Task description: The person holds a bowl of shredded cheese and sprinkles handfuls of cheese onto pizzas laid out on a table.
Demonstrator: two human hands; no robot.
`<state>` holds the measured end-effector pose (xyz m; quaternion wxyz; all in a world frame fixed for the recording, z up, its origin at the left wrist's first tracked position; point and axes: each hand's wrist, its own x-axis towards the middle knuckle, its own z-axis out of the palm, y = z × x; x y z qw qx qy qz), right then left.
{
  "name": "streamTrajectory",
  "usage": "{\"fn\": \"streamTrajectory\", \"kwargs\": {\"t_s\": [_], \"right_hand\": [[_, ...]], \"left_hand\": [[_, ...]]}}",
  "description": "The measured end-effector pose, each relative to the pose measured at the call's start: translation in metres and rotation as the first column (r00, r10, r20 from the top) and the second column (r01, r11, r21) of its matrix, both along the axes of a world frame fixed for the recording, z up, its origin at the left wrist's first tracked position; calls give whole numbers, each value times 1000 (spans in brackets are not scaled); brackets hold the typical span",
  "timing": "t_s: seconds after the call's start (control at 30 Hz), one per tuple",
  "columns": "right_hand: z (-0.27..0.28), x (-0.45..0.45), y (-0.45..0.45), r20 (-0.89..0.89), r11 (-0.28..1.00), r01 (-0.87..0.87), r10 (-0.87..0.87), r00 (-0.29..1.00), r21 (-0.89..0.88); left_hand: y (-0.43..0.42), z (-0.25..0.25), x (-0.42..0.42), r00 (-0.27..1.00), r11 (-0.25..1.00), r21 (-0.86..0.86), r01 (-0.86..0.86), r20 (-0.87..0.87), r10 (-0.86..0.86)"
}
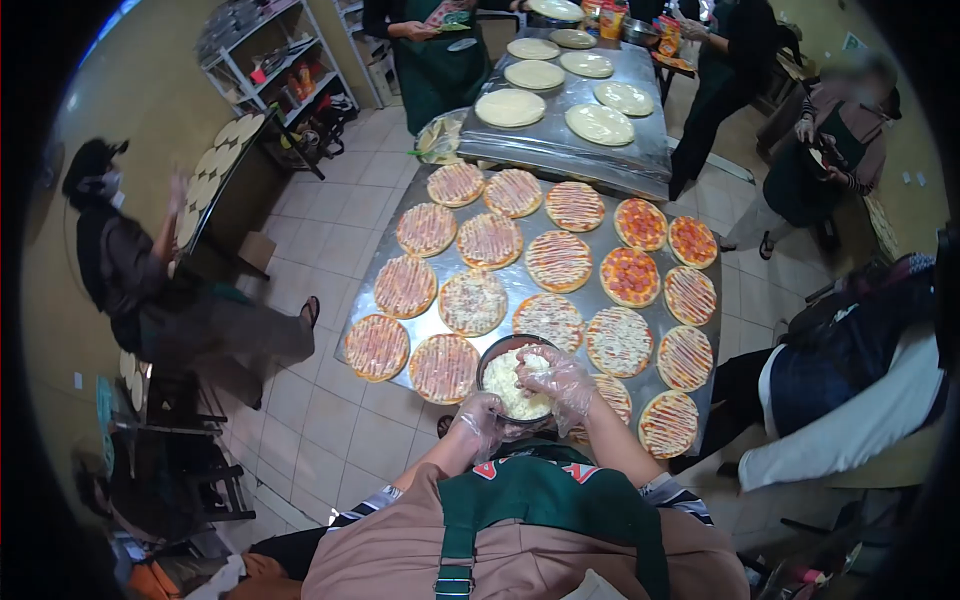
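Observation:
A dark bowl [483,368] of white grated cheese [515,398] is at the near edge of the metal table, in front of my apron. My left hand [482,416], in a clear plastic glove, grips the bowl's near left side. Over the bowl's right side, my gloved right hand [562,382] has its fingers curled down into the cheese. Pizzas surround the bowl: one with sauce stripes [444,368] to the left, and cheese-sprinkled ones [620,341] ahead and to the right. Another pizza [608,398] is partly covered by my right hand.
Rows of pizzas fill the metal table [455,335], a few topped with red slices [630,277]. Beyond, a second table [555,110] bears plain bases. One person [130,240] stands left, others right [850,370] and at the back [440,60]. Shelves [270,60] stand back left.

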<state>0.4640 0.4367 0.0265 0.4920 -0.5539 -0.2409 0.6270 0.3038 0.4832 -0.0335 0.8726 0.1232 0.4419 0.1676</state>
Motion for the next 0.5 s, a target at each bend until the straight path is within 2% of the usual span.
{"fn": "streamTrajectory", "kwargs": {"t_s": [0.13,0.2,0.23,0.27,0.33,0.4,0.47,0.5], "right_hand": [[-4,-35,34,-62,999,-41,39,997,-35],[2,-62,50,-286,992,111,-123,950,-58],[-23,-73,62,-223,976,92,-47,974,197],[-45,-83,68,-224,978,83,-39,974,193],[-17,-112,92,-400,990,131,-143,905,-58],[-30,-128,115,-408,993,67,-103,907,-101],[-49,-143,139,-564,979,178,-201,801,-97],[-54,-146,151,-611,975,186,-220,760,-119]], "left_hand": [[32,-13,-40,999,996,-94,3,45,1],[49,-11,-65,997,992,-124,-25,66,33],[58,1,-76,996,991,-112,-72,53,78],[67,7,-89,992,988,-102,-117,41,122],[88,-6,-124,993,992,-61,-111,25,112],[105,-15,-161,994,994,-26,-105,8,105],[120,-14,-193,981,977,-79,-196,-5,196],[124,11,-199,946,965,27,-262,-189,263]]}}
